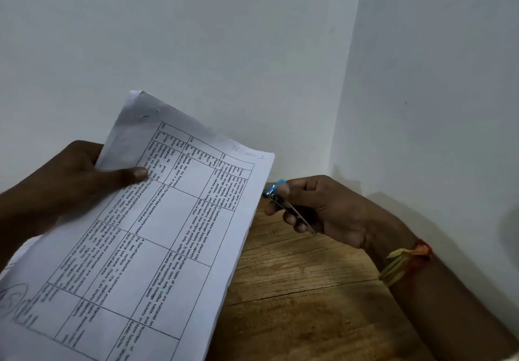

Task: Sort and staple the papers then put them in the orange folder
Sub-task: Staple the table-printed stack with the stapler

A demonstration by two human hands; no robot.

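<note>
A stack of printed papers (157,242) with a table of text and "SECTION 1" handwritten at the top right corner is held up over the desk. My left hand (70,181) grips its upper left edge, thumb across the front sheet. My right hand (323,206) holds a small blue and metal stapler (276,192), which sits right beside the papers' right edge, a little below the top corner. No orange folder is in view.
A wooden desk (309,290) runs under the papers and hands, tucked into a corner of two white walls (421,80). More white paper shows at the far left edge, below my left hand.
</note>
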